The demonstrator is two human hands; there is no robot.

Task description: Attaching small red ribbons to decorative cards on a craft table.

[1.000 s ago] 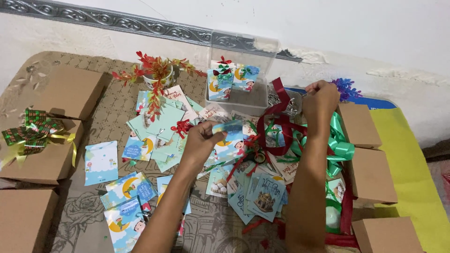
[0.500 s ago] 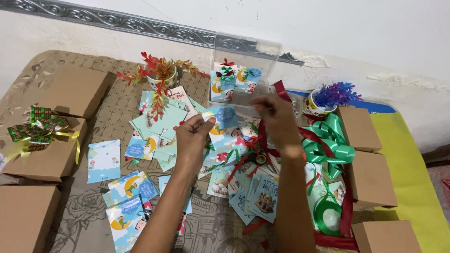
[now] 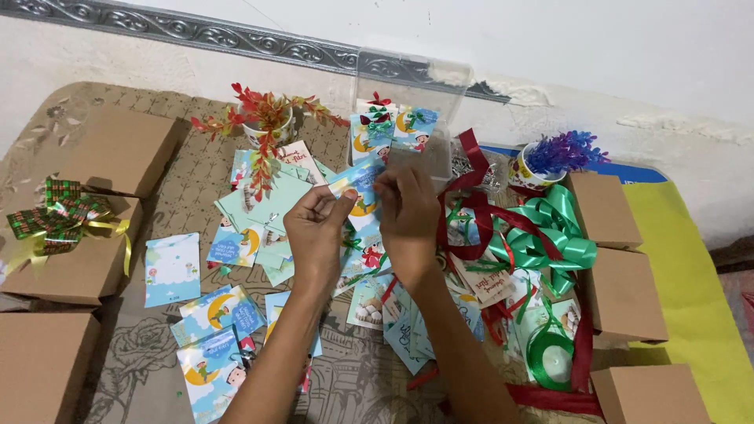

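Above the scattered cards (image 3: 236, 314) on the table, the left hand (image 3: 318, 232) and right hand (image 3: 408, 216) are pinching a small blue card (image 3: 357, 182) between closed fingertips, holding it up in front of the clear plastic box (image 3: 408, 94), beside green ribbon (image 3: 550, 235).
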